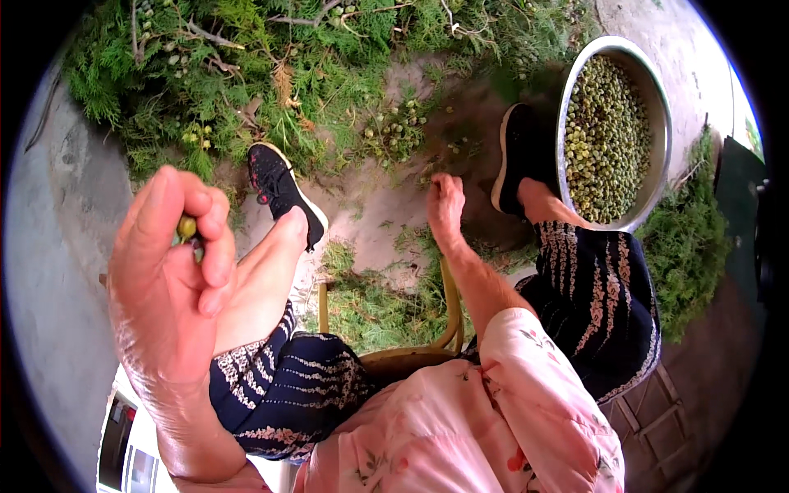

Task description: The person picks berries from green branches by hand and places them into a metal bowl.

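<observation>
My left hand is raised close to the camera at the left, palm turned inward and fingers curled. Between its fingers sit a few small green-yellow cones, partly hidden by the fingers. Lower down, my right hand reaches over the ground between the shoes, its fingers bent together. Whatever it may hold is too small to tell. Just beyond it lies a patch of cut evergreen sprigs with round cones. A round metal basin, holding many loose green cones, stands to the right.
A heap of leafy evergreen branches spreads across the far side. More cut greenery lies right of the basin, and some under the wooden seat frame. My black shoes rest on the dusty floor.
</observation>
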### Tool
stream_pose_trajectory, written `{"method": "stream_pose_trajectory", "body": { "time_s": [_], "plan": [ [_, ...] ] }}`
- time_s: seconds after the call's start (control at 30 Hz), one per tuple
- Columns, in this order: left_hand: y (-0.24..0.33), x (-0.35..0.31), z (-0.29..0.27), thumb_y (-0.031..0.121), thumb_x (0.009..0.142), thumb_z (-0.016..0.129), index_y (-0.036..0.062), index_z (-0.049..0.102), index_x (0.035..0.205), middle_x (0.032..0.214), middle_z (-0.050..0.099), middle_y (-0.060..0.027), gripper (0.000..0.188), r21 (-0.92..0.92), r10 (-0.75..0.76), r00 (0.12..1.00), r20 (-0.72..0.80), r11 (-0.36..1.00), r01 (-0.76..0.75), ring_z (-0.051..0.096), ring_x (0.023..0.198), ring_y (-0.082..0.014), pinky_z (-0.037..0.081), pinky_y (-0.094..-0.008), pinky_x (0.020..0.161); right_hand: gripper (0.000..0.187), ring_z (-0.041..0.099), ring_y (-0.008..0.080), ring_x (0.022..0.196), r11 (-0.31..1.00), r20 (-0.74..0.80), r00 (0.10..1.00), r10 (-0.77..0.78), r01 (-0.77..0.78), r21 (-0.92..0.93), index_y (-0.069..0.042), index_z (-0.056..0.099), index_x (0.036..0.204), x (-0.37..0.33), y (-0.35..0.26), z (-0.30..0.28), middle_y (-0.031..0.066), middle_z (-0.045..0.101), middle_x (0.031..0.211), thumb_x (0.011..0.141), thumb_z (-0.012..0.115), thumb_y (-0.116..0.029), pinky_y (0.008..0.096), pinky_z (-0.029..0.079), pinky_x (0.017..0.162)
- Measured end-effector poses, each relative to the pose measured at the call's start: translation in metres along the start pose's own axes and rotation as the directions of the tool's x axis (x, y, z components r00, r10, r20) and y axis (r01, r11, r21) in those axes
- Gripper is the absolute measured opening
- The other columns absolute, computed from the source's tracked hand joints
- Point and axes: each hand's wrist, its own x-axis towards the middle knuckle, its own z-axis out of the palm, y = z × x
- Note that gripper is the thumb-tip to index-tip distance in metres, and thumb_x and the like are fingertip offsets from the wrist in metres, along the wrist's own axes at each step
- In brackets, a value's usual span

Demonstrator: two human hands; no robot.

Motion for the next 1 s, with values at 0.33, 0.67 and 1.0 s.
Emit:
{"method": "stream_pose_trajectory", "body": {
  "time_s": [0.33, 0.67, 1.0],
  "plan": [
    [-0.001, 0.0, 0.005, 0.031, 0.089, 0.052, 0.0036, 0.049, 0.081, 0.076, 0.047, -0.0065, 0.029, 0.105, 0.016, 1.0, -0.022, 0.994, -0.014, 0.041, 0.049, -0.0076, 0.027, -0.017, 0.037, 0.011, 0.05, 0.0138, 0.055, 0.956, -0.129, 0.948, 0.29, -0.283, 0.072, -0.001, 0.056, 0.087, 0.023, 0.082, 0.0, 0.0043, 0.052, 0.063, 0.078, 0.059, -0.007, 0.0288, 0.041, 0.051],
    [0.002, -0.001, 0.003, 0.027, 0.092, 0.049, 0.0045, 0.046, 0.085, 0.077, 0.045, -0.0047, 0.024, 0.178, -0.013, 1.0, 0.022, 0.984, 0.009, 0.042, 0.052, -0.007, 0.032, -0.0163, 0.037, 0.007, 0.052, 0.0193, 0.074, 0.962, -0.026, 0.995, 0.1, -0.089, 0.26, -0.003, 0.057, 0.083, 0.005, 0.0, 0.006, 0.0077, 0.053, 0.08, 0.078, 0.055, 0.001, 0.0279, 0.043, 0.067],
    [-0.001, 0.003, 0.003, 0.026, 0.091, 0.05, 0.0039, 0.049, 0.091, 0.082, 0.048, -0.0041, 0.022, 0.052, -0.001, 0.998, 0.056, 0.999, -0.002, 0.045, 0.066, -0.0095, 0.036, -0.0203, 0.054, 0.014, 0.05, 0.0099, 0.057, 0.9, 0.094, 0.983, 0.157, -0.181, 0.396, -0.003, 0.056, 0.093, 0.029, -0.048, 0.005, 0.0024, 0.051, 0.079, 0.081, 0.055, 0.004, 0.024, 0.044, 0.053]
  ]
}}
